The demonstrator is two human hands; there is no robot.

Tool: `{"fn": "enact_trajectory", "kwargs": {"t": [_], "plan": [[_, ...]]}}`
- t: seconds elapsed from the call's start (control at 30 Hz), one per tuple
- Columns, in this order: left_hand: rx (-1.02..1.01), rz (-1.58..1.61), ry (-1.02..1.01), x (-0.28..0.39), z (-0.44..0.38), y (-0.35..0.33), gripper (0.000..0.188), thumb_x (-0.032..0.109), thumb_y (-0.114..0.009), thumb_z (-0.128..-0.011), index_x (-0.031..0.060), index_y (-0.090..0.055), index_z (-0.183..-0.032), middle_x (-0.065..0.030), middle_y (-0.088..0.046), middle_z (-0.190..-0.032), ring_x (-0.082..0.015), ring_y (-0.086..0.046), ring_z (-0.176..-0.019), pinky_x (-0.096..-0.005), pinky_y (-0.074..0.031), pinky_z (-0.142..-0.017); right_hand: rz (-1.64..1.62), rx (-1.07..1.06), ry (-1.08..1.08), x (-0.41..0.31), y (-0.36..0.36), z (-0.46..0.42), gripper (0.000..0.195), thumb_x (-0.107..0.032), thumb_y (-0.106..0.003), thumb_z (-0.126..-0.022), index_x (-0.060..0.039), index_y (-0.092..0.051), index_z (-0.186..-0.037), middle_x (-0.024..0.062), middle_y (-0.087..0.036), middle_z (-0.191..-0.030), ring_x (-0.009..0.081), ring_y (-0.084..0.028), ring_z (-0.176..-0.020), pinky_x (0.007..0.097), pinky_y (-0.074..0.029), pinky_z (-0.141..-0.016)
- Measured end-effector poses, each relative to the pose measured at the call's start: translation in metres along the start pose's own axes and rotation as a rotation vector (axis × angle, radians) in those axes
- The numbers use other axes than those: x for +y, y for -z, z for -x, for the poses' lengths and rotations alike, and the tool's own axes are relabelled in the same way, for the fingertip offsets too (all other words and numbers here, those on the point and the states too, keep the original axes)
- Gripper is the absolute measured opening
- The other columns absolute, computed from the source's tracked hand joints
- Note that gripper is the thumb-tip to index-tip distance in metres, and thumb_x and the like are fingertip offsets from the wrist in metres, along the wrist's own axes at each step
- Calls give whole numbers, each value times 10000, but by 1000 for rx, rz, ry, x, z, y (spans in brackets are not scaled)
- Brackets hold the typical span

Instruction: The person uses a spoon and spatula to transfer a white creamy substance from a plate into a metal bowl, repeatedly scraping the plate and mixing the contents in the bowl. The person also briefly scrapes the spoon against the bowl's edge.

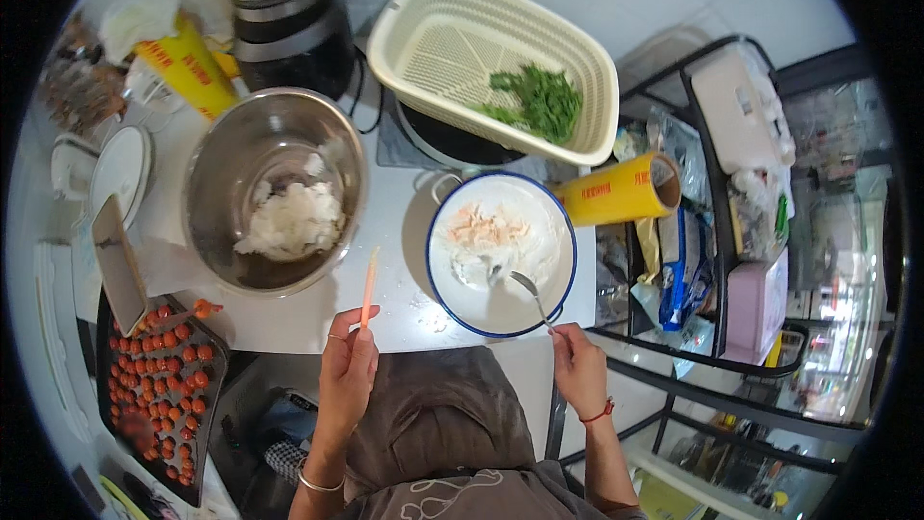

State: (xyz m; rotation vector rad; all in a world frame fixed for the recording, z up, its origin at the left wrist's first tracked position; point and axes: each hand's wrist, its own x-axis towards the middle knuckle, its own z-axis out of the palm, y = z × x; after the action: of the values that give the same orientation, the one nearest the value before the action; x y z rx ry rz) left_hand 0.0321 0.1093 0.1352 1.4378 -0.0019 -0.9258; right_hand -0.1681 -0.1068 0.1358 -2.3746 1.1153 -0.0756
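My left hand holds a slim pinkish-orange stick upright, paler at its tip, over the front edge of the white table. I cannot tell what the stick is made of. Between my right thumb and fingers is the handle of a metal spoon; my right hand is at the near right rim of a white enamel pot with a blue rim. The spoon's head reaches over a white powdery or creamy mass inside. Pale orange flakes or powder lie on that mass.
Left of the pot stands a steel bowl with a white lumpy mass. Behind are a blender and a cream colander holding leafy greens. A yellow film roll, a black rack and a tray of red fruits flank the table.
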Motion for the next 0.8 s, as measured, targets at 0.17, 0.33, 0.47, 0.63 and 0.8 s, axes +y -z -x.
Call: {"fn": "enact_trajectory", "kwargs": {"t": [0.17,0.33,0.47,0.63,0.8], "plan": [[83,-42,52,-30,-23,-24,208,121,-465,-973,62,-479,-1173,58,-421,-712,-9,-325,-574,-166,-263,-495,-95,-84,-3,-16,-23,-7,211,-64,-540,-885,-78,-608,-1084,195,-574,-620,374,-594,-575,416,-430,-490],[183,-156,-68,-64,-68,-42,217,83,-487,-952,32,-456,-1161,-10,-438,-933,-47,-354,-726,-179,-315,-608,19,-151,26,-47,-47,-35,329,-22,-565,-828,-58,-603,-1153,181,-594,-603,349,-602,-542,412,-462,-499],[223,-269,-249,-80,-105,-52,273,158,-481,-974,78,-416,-1227,49,-441,-824,16,-316,-510,-155,-246,-414,118,-189,17,-56,-59,-48,368,-14,-593,-786,-50,-605,-1151,146,-613,-596,302,-607,-512,386,-465,-484],[173,-185,-198,-81,-118,-62,304,118,-486,-970,15,-397,-1242,-1,-463,-886,-20,-375,-655,-161,-327,-578,93,-210,-33,-55,-67,-55,389,12,-594,-771,-34,-598,-1156,152,-620,-620,308,-617,-534,373,-475,-496],[115,-169,-196,-91,-120,-64,338,156,-449,-987,-1,-375,-1277,-54,-530,-1038,-29,-491,-734,-157,-400,-647,64,-249,-52,-60,-68,-61,410,41,-590,-758,-25,-591,-1162,168,-624,-644,322,-624,-557,385,-484,-515]]}}
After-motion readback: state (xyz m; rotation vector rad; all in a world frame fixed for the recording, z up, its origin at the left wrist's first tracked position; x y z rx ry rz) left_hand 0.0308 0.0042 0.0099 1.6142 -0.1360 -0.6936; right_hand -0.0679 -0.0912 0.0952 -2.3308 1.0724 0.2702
